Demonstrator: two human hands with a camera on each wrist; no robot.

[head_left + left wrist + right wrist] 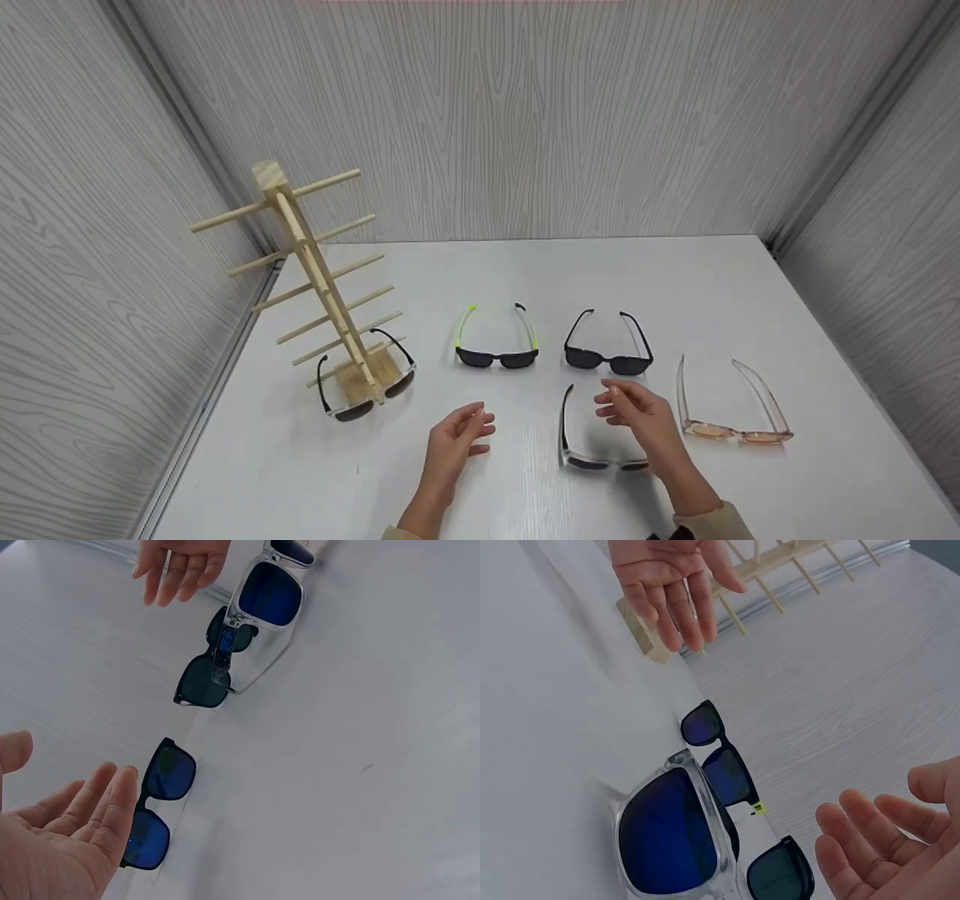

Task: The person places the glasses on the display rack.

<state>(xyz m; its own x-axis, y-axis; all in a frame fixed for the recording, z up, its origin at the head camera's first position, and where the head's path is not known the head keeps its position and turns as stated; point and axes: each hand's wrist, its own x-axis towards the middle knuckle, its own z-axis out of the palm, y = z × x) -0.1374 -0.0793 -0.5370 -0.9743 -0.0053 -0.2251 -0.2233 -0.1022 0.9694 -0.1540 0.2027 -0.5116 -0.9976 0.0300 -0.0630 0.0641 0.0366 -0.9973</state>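
Loosely bent fingers on my left hand (452, 444) hold nothing; it hovers over the table's near middle. My right hand (646, 421) is over the clear-framed sunglasses (589, 463), hiding their right temple arm, its relaxed fingers likewise holding nothing. These glasses lie with dark arms unfolded; their dark blue lens (667, 832) shows large in the right wrist view. Behind them are black sunglasses (607, 361). To the left sit black-fronted sunglasses with yellow-green arms (497, 359). Pink clear-framed glasses (735, 433) rest right of my right hand.
A wooden peg rack (322, 281) leans at the left in the head view, with several rows of pegs. Another clear-framed pair of sunglasses (354, 410) with black arms is at its base. Wood-grain panels (510, 120) wall the white table (480, 270) behind and at both sides.
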